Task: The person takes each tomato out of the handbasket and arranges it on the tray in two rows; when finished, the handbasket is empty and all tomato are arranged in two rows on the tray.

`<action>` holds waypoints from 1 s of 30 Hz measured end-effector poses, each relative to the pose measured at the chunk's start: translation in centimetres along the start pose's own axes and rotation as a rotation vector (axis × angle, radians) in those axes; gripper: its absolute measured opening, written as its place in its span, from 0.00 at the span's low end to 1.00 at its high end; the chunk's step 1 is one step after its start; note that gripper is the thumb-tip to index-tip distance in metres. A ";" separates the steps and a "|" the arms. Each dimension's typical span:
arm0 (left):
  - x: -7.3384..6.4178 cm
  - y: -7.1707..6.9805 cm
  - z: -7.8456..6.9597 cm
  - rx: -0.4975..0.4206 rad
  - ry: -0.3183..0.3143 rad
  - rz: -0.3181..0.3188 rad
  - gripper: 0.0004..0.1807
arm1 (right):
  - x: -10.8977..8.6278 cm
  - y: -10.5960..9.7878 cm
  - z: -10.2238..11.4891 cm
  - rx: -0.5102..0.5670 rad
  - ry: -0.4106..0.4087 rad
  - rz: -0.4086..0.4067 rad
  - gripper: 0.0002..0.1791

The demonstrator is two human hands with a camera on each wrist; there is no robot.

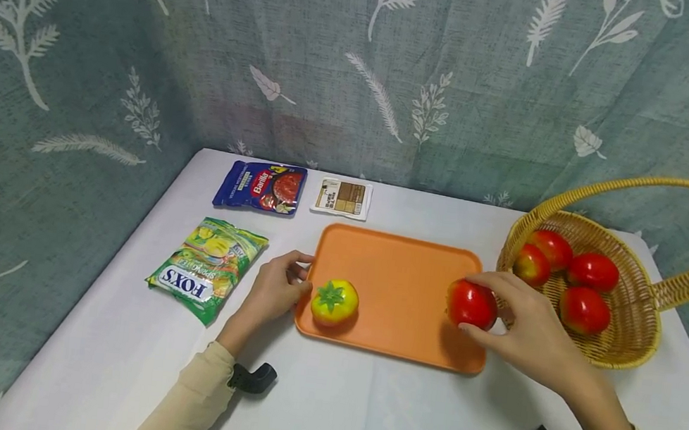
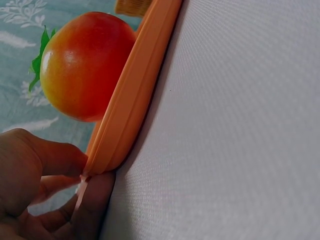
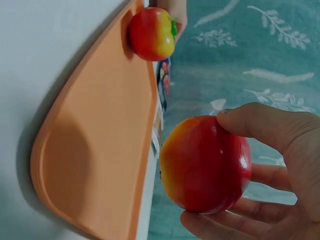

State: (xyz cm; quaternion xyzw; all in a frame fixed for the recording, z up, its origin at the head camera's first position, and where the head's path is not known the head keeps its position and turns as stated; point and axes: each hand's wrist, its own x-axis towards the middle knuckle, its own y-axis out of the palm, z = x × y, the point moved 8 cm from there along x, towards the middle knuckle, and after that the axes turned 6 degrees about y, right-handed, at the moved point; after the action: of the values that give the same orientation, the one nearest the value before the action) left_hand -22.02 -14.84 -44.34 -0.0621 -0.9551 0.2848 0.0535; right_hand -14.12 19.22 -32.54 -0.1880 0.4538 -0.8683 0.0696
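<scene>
An orange tray (image 1: pixel 401 278) lies on the white table, and my left hand (image 1: pixel 275 285) pinches its left edge. In the left wrist view the thumb bears on the rim, with fingers at the outer side. A yellow-red tomato (image 1: pixel 336 310) with a green leafy top sits in the tray's front left corner, close to that hand. My right hand (image 1: pixel 525 331) holds a glossy red and yellow apple (image 3: pixel 205 165) over the tray's right end, thumb on one side and fingers on the other. In the right wrist view the apple hangs above the tray, its shadow falling there.
A wicker basket (image 1: pixel 638 348) with a tall arched handle stands at the right, several red fruits (image 1: pixel 593 272) inside. A green Fox's candy bag (image 1: pixel 207 267) lies at the left. Behind are a blue Barilla pouch (image 1: pixel 261 186) and a small flat packet (image 1: pixel 342 198).
</scene>
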 end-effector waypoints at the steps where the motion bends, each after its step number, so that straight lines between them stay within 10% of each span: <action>1: 0.0 0.1 0.0 -0.002 -0.001 0.003 0.23 | 0.0 0.3 0.0 0.014 0.010 0.013 0.33; 30: -0.2 0.1 0.0 -0.010 0.002 -0.010 0.23 | 1.6 6.9 1.8 0.090 0.006 0.153 0.33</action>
State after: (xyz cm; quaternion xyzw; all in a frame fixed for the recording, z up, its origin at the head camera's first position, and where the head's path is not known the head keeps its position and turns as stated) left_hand -21.85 -14.80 -44.43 -0.0580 -0.9567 0.2799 0.0555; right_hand -15.27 13.43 -36.78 -0.1467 0.4274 -0.8806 0.1427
